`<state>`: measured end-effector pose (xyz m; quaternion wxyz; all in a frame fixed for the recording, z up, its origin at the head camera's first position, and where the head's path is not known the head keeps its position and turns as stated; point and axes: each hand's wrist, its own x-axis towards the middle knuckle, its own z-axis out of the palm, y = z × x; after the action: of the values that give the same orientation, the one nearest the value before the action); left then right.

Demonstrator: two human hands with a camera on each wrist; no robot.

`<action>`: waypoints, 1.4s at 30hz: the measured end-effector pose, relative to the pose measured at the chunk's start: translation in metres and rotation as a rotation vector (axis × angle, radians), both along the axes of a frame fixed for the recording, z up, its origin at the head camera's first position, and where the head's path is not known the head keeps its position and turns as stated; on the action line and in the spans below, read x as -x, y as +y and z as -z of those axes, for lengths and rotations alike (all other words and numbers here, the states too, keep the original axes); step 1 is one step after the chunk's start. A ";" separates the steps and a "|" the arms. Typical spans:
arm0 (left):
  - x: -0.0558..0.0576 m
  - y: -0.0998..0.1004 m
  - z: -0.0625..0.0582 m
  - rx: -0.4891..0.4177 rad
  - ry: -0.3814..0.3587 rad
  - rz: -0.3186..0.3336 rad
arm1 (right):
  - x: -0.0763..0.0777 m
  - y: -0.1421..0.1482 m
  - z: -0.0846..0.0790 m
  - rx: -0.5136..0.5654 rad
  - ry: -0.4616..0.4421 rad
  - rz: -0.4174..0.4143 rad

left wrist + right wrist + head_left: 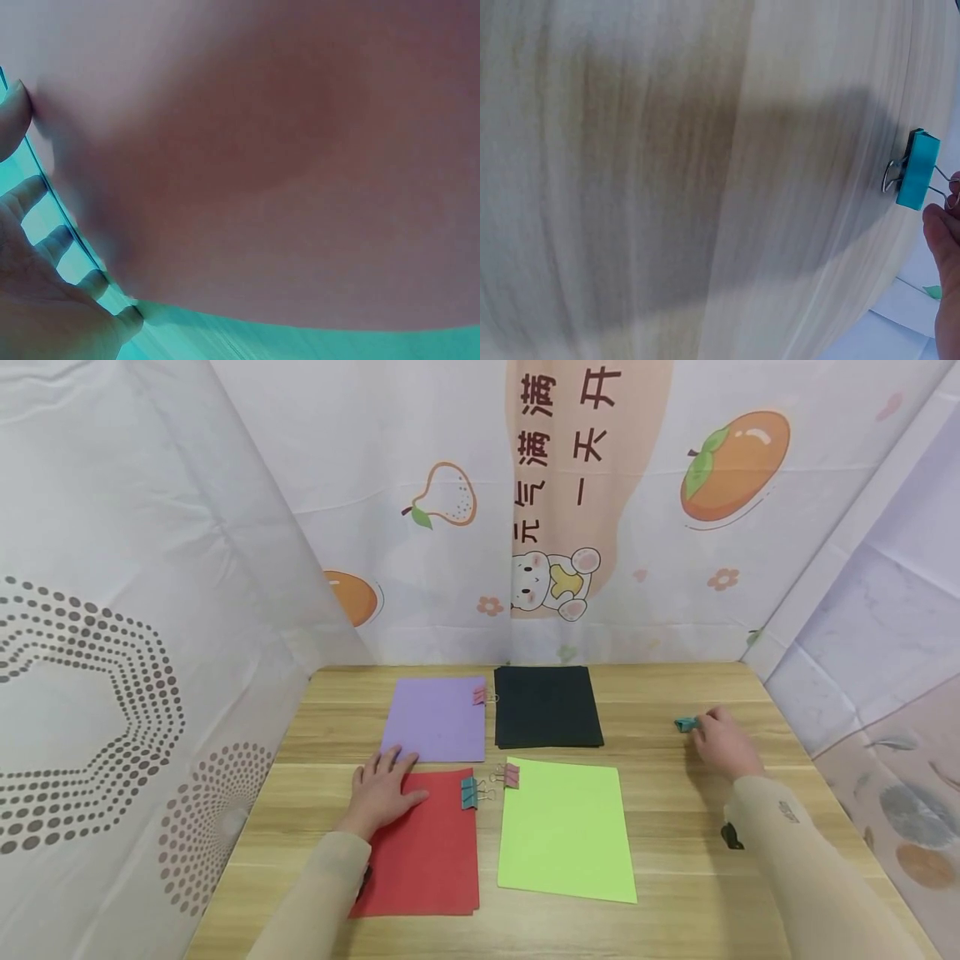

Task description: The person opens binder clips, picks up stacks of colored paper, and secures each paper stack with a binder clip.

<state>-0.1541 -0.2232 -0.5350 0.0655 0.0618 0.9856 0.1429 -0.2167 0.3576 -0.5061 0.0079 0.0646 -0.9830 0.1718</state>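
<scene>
My left hand [381, 792] rests with spread fingers at the upper left corner of a red paper stack [427, 860]; its fingertips also show along the paper's edge in the left wrist view. A teal binder clip [468, 793] grips the stack's right edge near the top. Over on the right side of the table, my right hand [723, 743] holds another teal binder clip [686, 724]. In the right wrist view, thumb and fingers pinch one wire handle of this teal clip [918, 171], while its other handle points away from the hand.
Purple paper [437, 718] with a pink binder clip [480, 695] lies behind the red stack. Beside it is a black paper stack [547, 706] with no clip visible. Yellow-green paper [566, 831] bears another pink clip [512, 775]. Printed curtains [450, 635] border the wooden table [675, 877].
</scene>
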 end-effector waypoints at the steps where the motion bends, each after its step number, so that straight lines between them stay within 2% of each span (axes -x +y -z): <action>1: 0.000 0.000 0.000 -0.003 -0.002 -0.001 | 0.000 0.000 0.001 0.002 0.005 0.003; 11: 0.000 0.000 0.001 -0.008 0.000 -0.004 | -0.006 -0.006 0.004 0.012 0.063 0.019; 16: 0.000 0.000 0.001 -0.020 0.002 -0.002 | -0.008 -0.005 0.000 0.033 -0.026 0.109; 21: 0.000 -0.001 0.001 -0.030 -0.005 -0.003 | -0.011 -0.002 -0.005 -0.002 -0.117 0.171; 25: 0.000 -0.001 0.003 -0.033 -0.015 -0.004 | -0.012 0.000 -0.004 -0.013 -0.150 0.171; 42: 0.001 -0.002 0.004 -0.041 -0.018 -0.006 | -0.014 -0.010 0.001 0.031 -0.127 0.072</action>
<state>-0.1550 -0.2250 -0.5388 0.0727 0.0588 0.9820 0.1638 -0.2026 0.3479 -0.5076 -0.0472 0.0181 -0.9804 0.1904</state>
